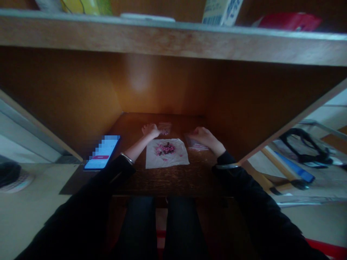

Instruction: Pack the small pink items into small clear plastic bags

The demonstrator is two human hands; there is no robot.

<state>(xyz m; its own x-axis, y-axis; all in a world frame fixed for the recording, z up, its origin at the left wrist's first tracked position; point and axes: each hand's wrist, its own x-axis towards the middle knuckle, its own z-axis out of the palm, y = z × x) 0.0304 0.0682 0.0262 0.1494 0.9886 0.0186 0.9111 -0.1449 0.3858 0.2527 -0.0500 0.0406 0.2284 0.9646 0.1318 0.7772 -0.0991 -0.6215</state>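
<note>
My left hand [151,130] rests on the dark wooden desk [168,182], right beside a small clear plastic bag [165,128]. My right hand [204,137] is curled at the edge of a second clear plastic bag [196,144], which holds something pink. Between my hands lies a white sheet [176,159] carrying a heap of pink beads [165,148], with some darker bits among them. A few pink specks lie apart from the heap. The dim light hides what my fingers touch.
A smartphone [101,153] with a lit screen lies on the desk to the left. Wooden side panels and a shelf [173,39] holding boxes enclose the desk. Beyond the right panel, a blue object [294,167] and a black strap [303,148] lie lower down.
</note>
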